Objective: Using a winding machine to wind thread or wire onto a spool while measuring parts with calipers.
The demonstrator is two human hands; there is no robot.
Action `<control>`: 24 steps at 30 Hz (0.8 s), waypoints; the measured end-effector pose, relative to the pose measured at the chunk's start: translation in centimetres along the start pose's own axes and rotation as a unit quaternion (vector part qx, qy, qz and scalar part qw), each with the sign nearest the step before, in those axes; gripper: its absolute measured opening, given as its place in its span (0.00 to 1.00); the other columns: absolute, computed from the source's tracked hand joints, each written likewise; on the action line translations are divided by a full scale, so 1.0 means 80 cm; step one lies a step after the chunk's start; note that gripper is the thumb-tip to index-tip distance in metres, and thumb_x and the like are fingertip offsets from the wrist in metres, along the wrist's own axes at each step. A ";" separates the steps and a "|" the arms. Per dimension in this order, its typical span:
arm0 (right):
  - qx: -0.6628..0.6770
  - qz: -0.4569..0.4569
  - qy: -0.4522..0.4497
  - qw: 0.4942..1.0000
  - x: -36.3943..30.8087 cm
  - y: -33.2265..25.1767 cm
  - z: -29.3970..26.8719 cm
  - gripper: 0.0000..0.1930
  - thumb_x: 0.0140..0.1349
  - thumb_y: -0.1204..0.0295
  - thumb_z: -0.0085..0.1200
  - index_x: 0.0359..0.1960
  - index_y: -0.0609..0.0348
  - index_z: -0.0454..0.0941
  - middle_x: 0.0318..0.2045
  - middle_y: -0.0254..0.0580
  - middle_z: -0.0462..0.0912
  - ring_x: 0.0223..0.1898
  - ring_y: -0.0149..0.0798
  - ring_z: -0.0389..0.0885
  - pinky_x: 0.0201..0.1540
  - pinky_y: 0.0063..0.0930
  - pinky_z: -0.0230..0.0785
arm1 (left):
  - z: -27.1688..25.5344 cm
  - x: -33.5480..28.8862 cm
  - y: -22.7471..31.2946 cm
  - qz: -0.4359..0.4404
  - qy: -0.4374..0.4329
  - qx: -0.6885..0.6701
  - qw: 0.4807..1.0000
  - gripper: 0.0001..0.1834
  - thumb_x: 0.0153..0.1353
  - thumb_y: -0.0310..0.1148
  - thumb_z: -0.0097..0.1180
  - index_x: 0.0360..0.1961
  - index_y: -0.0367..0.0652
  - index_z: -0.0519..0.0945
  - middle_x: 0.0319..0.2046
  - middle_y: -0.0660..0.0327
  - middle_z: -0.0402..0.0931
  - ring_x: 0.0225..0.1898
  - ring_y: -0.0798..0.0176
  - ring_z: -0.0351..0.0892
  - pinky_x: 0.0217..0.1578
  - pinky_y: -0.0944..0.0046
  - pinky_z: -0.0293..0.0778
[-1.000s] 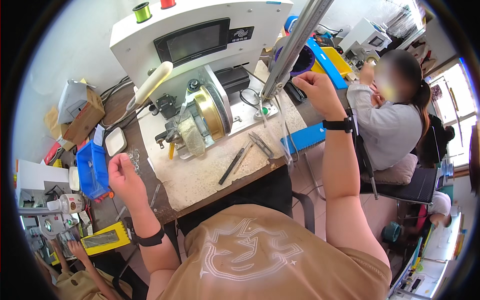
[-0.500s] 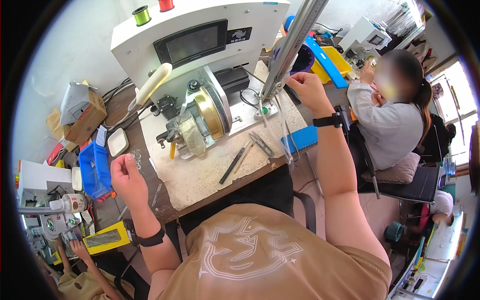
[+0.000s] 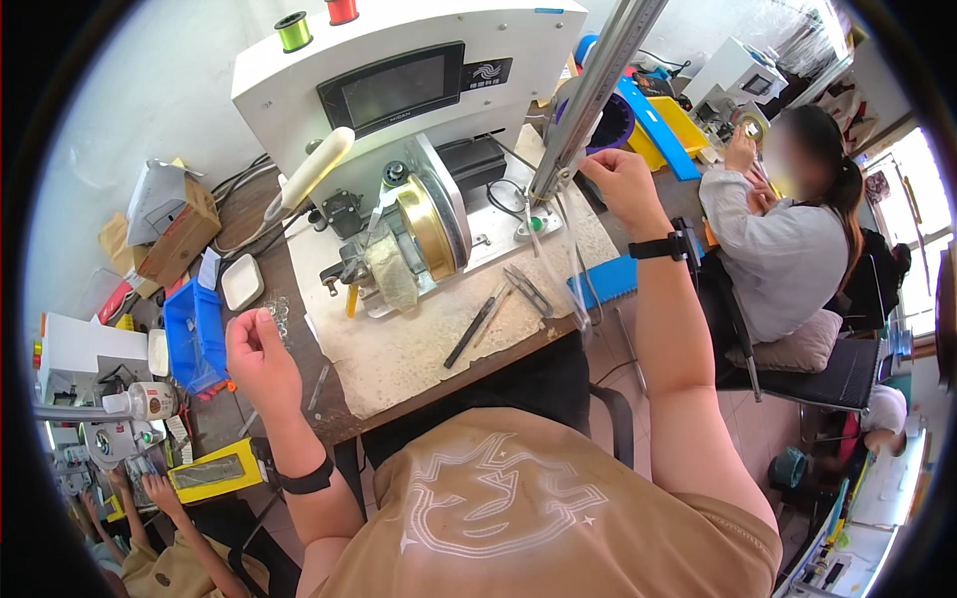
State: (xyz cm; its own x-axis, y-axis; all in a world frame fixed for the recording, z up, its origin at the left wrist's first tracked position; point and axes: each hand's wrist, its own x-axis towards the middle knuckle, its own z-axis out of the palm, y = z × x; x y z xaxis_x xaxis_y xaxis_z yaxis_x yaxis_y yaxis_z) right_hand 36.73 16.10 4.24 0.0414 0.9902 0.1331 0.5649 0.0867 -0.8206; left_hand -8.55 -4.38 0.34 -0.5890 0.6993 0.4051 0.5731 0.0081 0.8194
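Right hand (image 3: 630,191) nearer the metal post (image 3: 596,100), yellow tray (image 3: 687,127) beyond.

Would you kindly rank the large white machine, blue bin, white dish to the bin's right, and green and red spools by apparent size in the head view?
1) Large white machine
2) Blue bin
3) White dish
4) Green spool, red spool: unranked, since the frame cuts the red.

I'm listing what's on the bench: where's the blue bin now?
In the head view, the blue bin is on the left, just left of the left hand, with a white dish at its upper right.
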 end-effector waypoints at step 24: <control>0.044 0.064 -0.063 0.995 -0.007 0.025 0.025 0.14 0.63 0.66 0.66 0.33 0.69 0.87 0.25 0.31 0.80 0.28 0.25 0.72 0.33 0.26 0.67 | 0.003 -0.014 0.000 -0.018 -0.024 0.041 0.999 0.10 0.72 0.34 0.58 0.38 0.37 0.80 0.26 0.68 0.72 0.28 0.74 0.67 0.32 0.69 0.68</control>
State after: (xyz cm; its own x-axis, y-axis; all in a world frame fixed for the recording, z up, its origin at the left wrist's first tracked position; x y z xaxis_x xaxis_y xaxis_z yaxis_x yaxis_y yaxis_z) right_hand 36.20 15.93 1.46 0.0010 0.9991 -0.0416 0.4876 -0.0368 -0.8723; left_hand -7.72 -5.01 -0.19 -0.5836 0.7306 0.3545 0.5973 0.0905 0.7969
